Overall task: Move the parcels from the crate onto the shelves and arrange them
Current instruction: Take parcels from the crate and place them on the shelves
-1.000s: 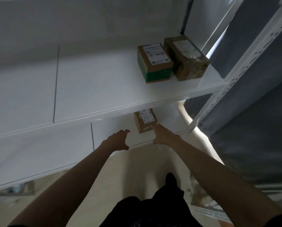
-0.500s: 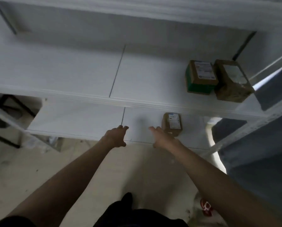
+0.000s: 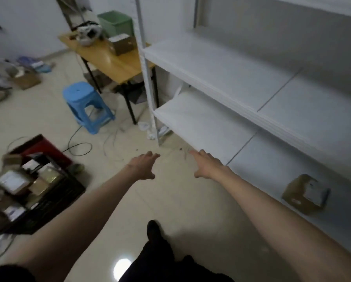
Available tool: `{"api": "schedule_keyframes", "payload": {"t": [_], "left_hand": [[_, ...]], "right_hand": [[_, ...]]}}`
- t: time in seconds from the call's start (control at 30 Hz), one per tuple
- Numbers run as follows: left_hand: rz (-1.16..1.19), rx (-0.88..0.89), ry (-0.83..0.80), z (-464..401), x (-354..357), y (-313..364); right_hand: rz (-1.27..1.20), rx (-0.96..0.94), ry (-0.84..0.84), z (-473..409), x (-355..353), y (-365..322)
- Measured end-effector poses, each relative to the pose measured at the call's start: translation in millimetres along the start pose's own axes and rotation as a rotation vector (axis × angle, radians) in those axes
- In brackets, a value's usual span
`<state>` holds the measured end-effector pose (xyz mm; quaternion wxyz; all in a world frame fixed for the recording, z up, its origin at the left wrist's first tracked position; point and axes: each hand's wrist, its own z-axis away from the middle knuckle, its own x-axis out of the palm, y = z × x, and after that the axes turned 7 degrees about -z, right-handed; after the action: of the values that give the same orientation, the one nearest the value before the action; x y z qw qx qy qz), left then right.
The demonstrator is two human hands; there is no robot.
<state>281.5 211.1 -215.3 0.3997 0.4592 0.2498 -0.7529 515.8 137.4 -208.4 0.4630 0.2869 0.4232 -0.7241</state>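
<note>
View: a head camera looks down over two bare outstretched arms toward a pale floor.
Left hand: the left hand (image 3: 143, 166) hangs over the floor at centre, fingers spread and straight, holding nothing.
Right hand: the right hand (image 3: 208, 164) is just beside the front edge of the lowest shelf, fingers straight, empty.
Crate: a dark crate (image 3: 48, 197) sits on the floor at 9 o'clock, well apart from both hands, crowded with parcels (image 3: 13, 180).
Shelves: white shelves (image 3: 221, 72) fill the frame from 12 to 4 o'clock; one brown parcel on the shelf (image 3: 306, 193) lies at 4 o'clock on the lowest board.
Handling: the parcels look like small cardboard boxes, probably light and stiff enough to take by two opposite sides; tape and labels may be slick.
Hard to see: the crate is blurred and cut off by the left edge, so the parcel count is unclear and the labels are unreadable.
Other things: a blue stool (image 3: 87, 105) stands at 10 o'clock, and a wooden tabletop (image 3: 113, 62) at 11 o'clock carries a green bin (image 3: 116, 23).
</note>
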Motion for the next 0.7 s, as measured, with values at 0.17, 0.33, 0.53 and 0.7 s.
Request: {"api": "schedule_keyframes", "payload": {"t": [0.17, 0.33, 0.53, 0.7], "left_hand": [[0.091, -0.202, 0.032, 59.1, 32.2, -99.7], [0.188, -0.378, 0.047, 109.2, 65.7, -203.9], [0.305, -0.572, 0.021, 177.3, 113.2, -329.2], [0.402, -0.724, 0.010, 229.1, 149.2, -407.9]], "right_hand": [[0.150, -0.184, -0.074, -43.5, 25.1, -113.2], [0.224, -0.316, -0.145, -90.7, 55.5, -235.0], [0.266, -0.435, -0.223, -138.6, 101.9, -379.4], [0.298, -0.517, -0.294, -158.8, 143.8, -476.5]]}}
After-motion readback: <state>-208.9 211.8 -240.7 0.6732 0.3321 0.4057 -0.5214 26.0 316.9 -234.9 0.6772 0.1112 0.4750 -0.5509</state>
